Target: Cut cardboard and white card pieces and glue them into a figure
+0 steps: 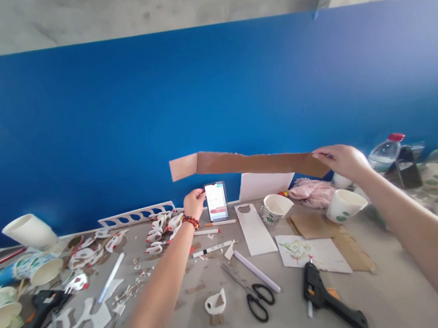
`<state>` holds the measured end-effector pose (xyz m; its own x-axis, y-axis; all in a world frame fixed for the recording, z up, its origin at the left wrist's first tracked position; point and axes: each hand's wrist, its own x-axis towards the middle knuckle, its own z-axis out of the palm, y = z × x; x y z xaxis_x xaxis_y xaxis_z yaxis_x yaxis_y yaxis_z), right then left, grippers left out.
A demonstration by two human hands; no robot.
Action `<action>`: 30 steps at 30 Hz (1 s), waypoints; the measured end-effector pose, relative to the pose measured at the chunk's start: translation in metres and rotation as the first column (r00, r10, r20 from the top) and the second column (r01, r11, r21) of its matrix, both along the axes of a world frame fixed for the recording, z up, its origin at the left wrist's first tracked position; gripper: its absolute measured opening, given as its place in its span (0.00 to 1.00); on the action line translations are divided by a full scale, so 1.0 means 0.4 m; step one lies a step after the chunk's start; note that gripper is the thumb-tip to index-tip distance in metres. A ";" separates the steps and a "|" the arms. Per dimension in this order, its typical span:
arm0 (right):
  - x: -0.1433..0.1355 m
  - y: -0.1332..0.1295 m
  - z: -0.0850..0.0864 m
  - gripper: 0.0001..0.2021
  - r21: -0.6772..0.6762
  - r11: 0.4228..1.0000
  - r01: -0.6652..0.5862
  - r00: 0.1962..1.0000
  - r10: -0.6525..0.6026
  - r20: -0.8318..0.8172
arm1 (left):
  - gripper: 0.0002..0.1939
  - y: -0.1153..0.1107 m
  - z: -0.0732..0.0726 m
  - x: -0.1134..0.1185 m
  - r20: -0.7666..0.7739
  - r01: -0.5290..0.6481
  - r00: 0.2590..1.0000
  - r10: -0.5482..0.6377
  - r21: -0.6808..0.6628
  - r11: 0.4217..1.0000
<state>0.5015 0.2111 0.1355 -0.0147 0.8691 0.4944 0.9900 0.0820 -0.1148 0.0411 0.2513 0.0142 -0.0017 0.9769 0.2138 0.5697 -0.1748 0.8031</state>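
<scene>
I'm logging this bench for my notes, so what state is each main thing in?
Cardboard strip: raised, bent near one end, in right hand
Smartphone: screen lit, left hand at its edge
Scissors: lying down
Hot glue gun: lying down; power unclear
Plastic bottle: red cap on
Green-dotted paper cup: lidless

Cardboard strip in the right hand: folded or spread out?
Spread out: the cardboard strip stretches lengthwise from the right hand, with a crease near its far end.
</scene>
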 end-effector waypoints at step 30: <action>-0.340 -0.089 -0.094 0.13 -0.265 0.953 -0.148 0.884 0.248 0.396 | 0.08 -0.605 -0.044 -0.179 0.936 0.070 0.284 0.208 -0.237 0.969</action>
<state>0.3655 0.1753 0.0979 -0.3609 0.9111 0.1988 0.9140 0.3033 0.2694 -0.0305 0.0091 -0.0033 -0.1370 0.9747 -0.1768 -0.6180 0.0554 0.7842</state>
